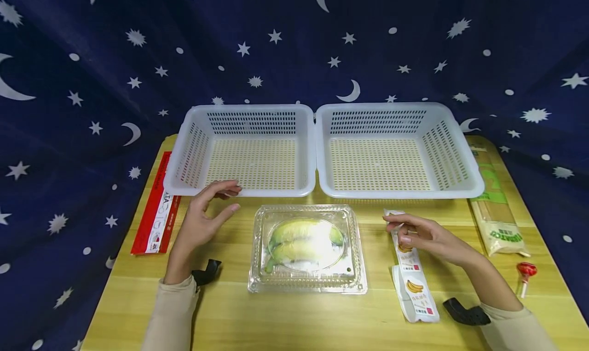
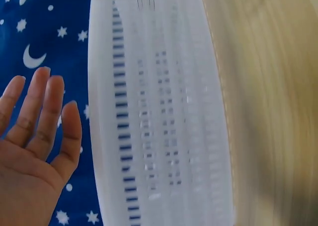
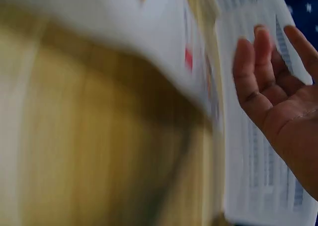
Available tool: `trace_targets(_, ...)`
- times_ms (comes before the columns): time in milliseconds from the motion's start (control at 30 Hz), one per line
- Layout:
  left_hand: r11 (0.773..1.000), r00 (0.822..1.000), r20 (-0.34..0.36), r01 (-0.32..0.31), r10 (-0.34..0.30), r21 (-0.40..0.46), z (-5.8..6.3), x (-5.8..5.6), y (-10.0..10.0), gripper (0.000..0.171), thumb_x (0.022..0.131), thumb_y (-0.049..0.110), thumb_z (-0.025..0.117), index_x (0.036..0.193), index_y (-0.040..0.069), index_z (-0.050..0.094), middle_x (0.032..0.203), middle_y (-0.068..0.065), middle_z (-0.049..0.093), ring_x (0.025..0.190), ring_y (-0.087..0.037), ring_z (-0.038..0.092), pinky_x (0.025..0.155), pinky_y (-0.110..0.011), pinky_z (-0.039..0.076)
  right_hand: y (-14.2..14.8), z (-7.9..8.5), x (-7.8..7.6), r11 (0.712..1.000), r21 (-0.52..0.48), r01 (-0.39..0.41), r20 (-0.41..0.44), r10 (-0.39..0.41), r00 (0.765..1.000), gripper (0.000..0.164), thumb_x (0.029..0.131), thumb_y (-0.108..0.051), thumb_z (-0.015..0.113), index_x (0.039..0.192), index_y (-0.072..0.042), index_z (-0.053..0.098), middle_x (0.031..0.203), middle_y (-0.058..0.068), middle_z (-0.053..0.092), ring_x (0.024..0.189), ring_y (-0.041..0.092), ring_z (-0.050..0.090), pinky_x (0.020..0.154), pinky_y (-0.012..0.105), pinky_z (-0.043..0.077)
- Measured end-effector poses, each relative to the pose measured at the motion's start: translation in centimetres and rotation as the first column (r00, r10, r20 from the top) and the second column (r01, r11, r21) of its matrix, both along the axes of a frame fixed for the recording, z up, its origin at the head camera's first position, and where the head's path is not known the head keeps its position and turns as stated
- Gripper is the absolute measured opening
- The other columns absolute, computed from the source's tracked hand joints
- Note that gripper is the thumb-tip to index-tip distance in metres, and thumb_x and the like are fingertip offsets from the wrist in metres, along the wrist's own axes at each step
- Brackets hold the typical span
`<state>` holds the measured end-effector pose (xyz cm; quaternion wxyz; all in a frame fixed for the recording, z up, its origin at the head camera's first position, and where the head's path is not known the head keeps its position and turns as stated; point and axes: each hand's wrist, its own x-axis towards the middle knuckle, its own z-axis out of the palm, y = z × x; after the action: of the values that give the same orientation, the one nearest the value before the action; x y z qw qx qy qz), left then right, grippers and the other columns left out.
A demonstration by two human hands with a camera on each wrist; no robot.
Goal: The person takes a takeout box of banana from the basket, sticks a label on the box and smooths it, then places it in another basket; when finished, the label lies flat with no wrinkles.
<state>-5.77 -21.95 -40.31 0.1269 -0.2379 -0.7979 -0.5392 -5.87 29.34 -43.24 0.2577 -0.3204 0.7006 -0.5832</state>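
Note:
A lidded clear plastic box [image 1: 354, 249] with yellow-green bananas [image 1: 296, 249] inside sits on the wooden table. To its left my left hand [image 1: 202, 220] hovers near the front rim of the left white basket [image 1: 253, 192], fingers loosely bent and holding nothing. In the left wrist view that hand [image 2: 37, 151] shows its bare palm. My right hand [image 1: 430, 241] hangs over a folded strip of white banana-printed labels [image 1: 418, 295], covering part of its upper end in the head view. Relaxed fingers and an uncovered palm of the right hand [image 3: 285, 104] appear in the right wrist view.
A right white basket [image 1: 400, 193] stands beside the left one at the back. At the left edge lies a red and white packet [image 1: 154, 218]. On the right are a green and clear noodle-like packet [image 1: 497, 213] and a red lollipop [image 1: 526, 269]. Dark starry cloth [image 1: 294, 44] surrounds the table.

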Motion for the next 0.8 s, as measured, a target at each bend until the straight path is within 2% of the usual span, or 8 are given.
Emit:
trace_targets(133, 0.997, 0.996, 0.034, 0.079, -0.080, 0.015, -0.5, -0.2, 0.8, 0.050, 0.081, -0.013, 0.069, 0.128, -0.001, 0.059, 0.113, -0.018, 0.067, 0.104, -0.021, 0.062, 0.090, -0.029, 0.051, 2.8, -0.9, 0.0, 0.992, -0.111, -0.052, 0.087, 0.062, 0.994, 0.047, 0.096, 0.018, 0.029, 0.143, 0.013, 0.032, 0.137, 0.013, 0.053, 0.107, 0.020, 0.059, 0.080, 0.037, 0.057)
trace_targets(200, 0.995, 0.994, 0.042, 0.104, -0.104, 0.008, -0.7, -0.3, 1.3, 0.049, 0.081, -0.014, 0.069, 0.127, -0.003, 0.059, 0.112, -0.018, 0.067, 0.104, -0.022, 0.062, 0.089, -0.030, 0.051, 4.2, -1.7, -0.1, 0.968, -0.232, -0.092, 0.121, 0.123, 0.985, 0.049, 0.094, 0.021, 0.020, 0.143, 0.018, 0.027, 0.143, 0.019, 0.046, 0.114, 0.022, 0.056, 0.085, 0.039, 0.056)
trace_targets(300, 0.992, 0.991, 0.054, 0.125, -0.124, -0.009, -0.9, -0.4, 1.7, 0.050, 0.080, -0.015, 0.069, 0.127, -0.004, 0.058, 0.112, -0.017, 0.067, 0.105, -0.023, 0.062, 0.088, -0.033, 0.051, 5.9, -2.8, -0.4, 0.908, -0.386, -0.161, 0.165, 0.239, 0.957, 0.053, 0.090, 0.024, 0.008, 0.140, 0.023, 0.025, 0.153, 0.026, 0.032, 0.132, 0.027, 0.045, 0.095, 0.044, 0.053)
trace_targets(433, 0.989, 0.988, 0.060, 0.144, -0.143, -0.015, -0.9, -0.3, 2.1, 0.051, 0.079, -0.015, 0.069, 0.128, -0.003, 0.058, 0.113, -0.019, 0.067, 0.105, -0.026, 0.062, 0.086, -0.035, 0.051, 6.8, -4.2, -0.6, 0.873, -0.426, -0.238, 0.193, 0.345, 0.919, 0.057, 0.089, 0.024, 0.004, 0.137, 0.022, 0.033, 0.156, 0.029, 0.023, 0.145, 0.029, 0.032, 0.098, 0.047, 0.051)
trace_targets(533, 0.988, 0.986, 0.075, 0.152, -0.150, -0.018, -0.9, -0.2, 2.2, 0.050, 0.081, -0.014, 0.069, 0.128, -0.001, 0.058, 0.113, -0.018, 0.067, 0.105, -0.028, 0.062, 0.086, -0.033, 0.051, 6.8, -4.7, -0.6, 0.870, -0.417, -0.264, 0.203, 0.372, 0.906, 0.059, 0.088, 0.024, 0.003, 0.135, 0.021, 0.037, 0.156, 0.031, 0.023, 0.145, 0.031, 0.032, 0.096, 0.050, 0.052)
trace_targets(600, 0.988, 0.985, 0.085, 0.154, -0.152, -0.022, -1.0, -0.2, 2.1, 0.049, 0.082, -0.012, 0.069, 0.128, 0.001, 0.059, 0.113, -0.014, 0.067, 0.104, -0.029, 0.062, 0.087, -0.031, 0.051, 6.7, -4.6, -0.5, 0.881, -0.400, -0.252, 0.210, 0.356, 0.911, 0.058, 0.089, 0.024, 0.004, 0.133, 0.021, 0.041, 0.153, 0.030, 0.030, 0.139, 0.029, 0.040, 0.091, 0.049, 0.054)
trace_targets(700, 0.988, 0.983, 0.100, 0.155, -0.152, -0.019, -1.0, -0.1, 2.1, 0.046, 0.084, -0.008, 0.069, 0.128, 0.003, 0.060, 0.114, -0.008, 0.068, 0.104, -0.029, 0.062, 0.087, -0.032, 0.052, 6.7, -4.1, -0.3, 0.902, -0.381, -0.203, 0.281, 0.322, 0.904, 0.053, 0.092, 0.022, 0.005, 0.131, 0.022, 0.042, 0.139, 0.026, 0.046, 0.119, 0.026, 0.055, 0.078, 0.048, 0.058)
trace_targets(800, 0.987, 0.982, 0.108, 0.158, -0.154, -0.022, -1.0, -0.1, 2.0, 0.045, 0.086, -0.006, 0.069, 0.128, 0.004, 0.060, 0.114, -0.006, 0.067, 0.105, -0.028, 0.062, 0.088, -0.032, 0.052, 6.8, -3.7, 0.0, 0.922, -0.343, -0.179, 0.363, 0.306, 0.880, 0.049, 0.096, 0.019, 0.008, 0.133, 0.023, 0.039, 0.125, 0.024, 0.055, 0.102, 0.026, 0.060, 0.070, 0.048, 0.059)
